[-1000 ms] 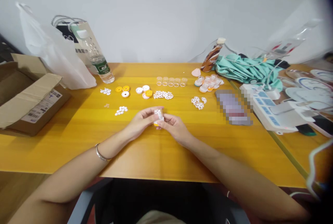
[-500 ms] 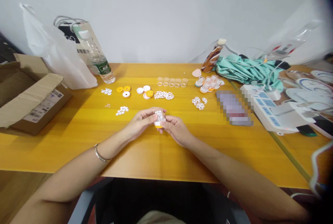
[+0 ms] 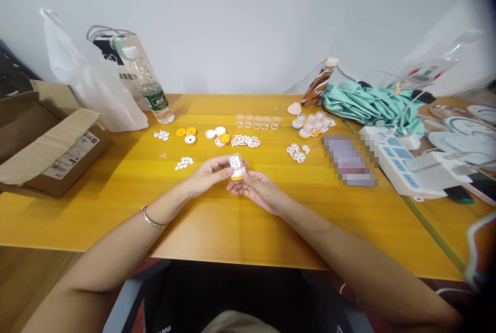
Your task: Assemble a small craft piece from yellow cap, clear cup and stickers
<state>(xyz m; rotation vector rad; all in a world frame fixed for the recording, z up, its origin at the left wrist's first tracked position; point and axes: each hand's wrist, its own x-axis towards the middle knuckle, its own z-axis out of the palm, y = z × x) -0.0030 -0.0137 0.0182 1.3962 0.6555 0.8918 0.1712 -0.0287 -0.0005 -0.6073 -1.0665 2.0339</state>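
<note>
Table (image 3: 116, 204): yellow wood top, the landmark for all below; parts spread across its far half.
Cardboard box (image 3: 46, 147): open, flaps up, at far-left edge of table.
White plastic bag (image 3: 93, 85): upright behind box, against wall, beside a paper bag.
Teal cloth (image 3: 368, 103): bunched at far-right of table, cables over it.
Power strip (image 3: 403, 165): white, on right side of table, just below cloth.
Water bottle (image 3: 149, 85): clear, green label, far-left of table centre, leaning.
Brown drink bottle (image 3: 318, 85): tilted, at back of table by cloth.
Left hand (image 3: 207, 175): at table centre, thumb and fingertips pinched on small vial; bracelet on wrist.
Right hand (image 3: 258, 188): just right of left hand, fingers loosely curled beneath vial base, touching it; firm grip or mere support, cannot tell.
Clear cups (image 3: 258, 122): short row at mid-back of table.
Orange and white caps (image 3: 201, 135): scattered left of cups.
White lattice pieces (image 3: 245, 141): small heap just in front of cups.
Small vial (image 3: 236, 167): clear body, white piece inside, orange base, held just above table centre between both hands.
</note>
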